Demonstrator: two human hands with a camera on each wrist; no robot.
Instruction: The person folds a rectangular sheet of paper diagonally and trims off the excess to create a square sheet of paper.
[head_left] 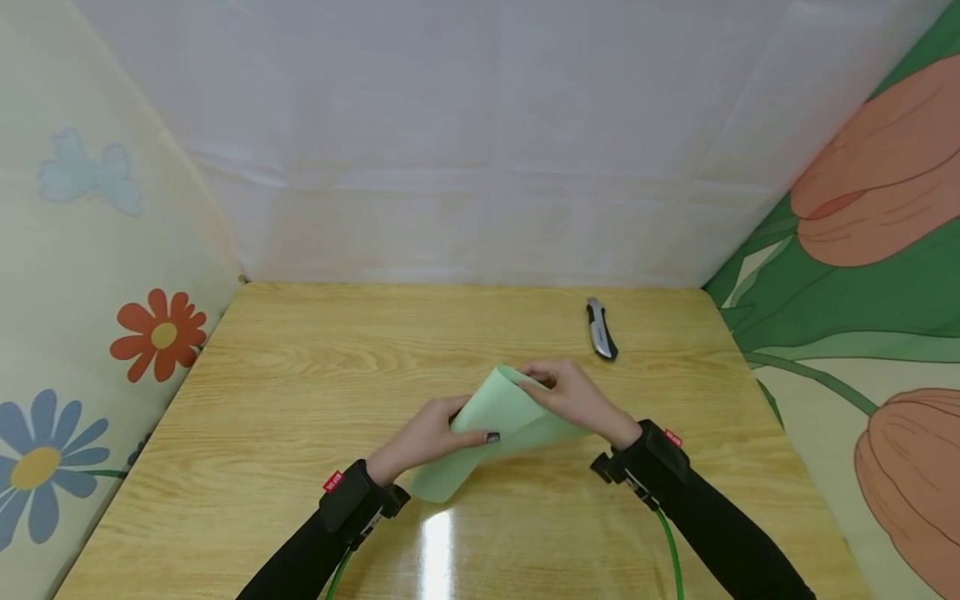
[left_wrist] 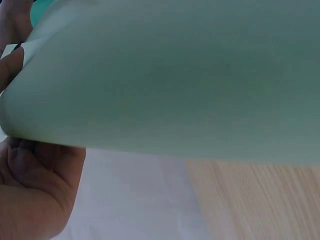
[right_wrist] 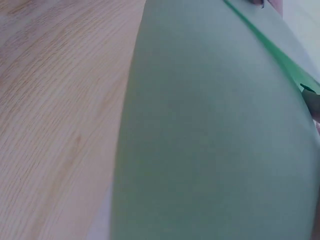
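Observation:
A sheet of light green paper [head_left: 487, 425], curled into a loose roll, is held above the table between both hands. My left hand [head_left: 431, 433] grips its left side, the thumb lying across the front and the other fingers behind. At the top opening of the roll, my right hand [head_left: 566, 396] pinches the paper's edge. In the left wrist view the paper [left_wrist: 170, 85] covers most of the frame, with the left hand [left_wrist: 37, 185] around its end. The right wrist view is largely filled by the paper [right_wrist: 210, 130]; most of the right hand is hidden there.
A grey and black utility knife [head_left: 602, 329] lies on the wooden table [head_left: 337, 350] beyond the right hand. White cloth [head_left: 480, 150] hangs behind the table, and printed floral cloths stand at both sides. Green cables run from both wrist cameras.

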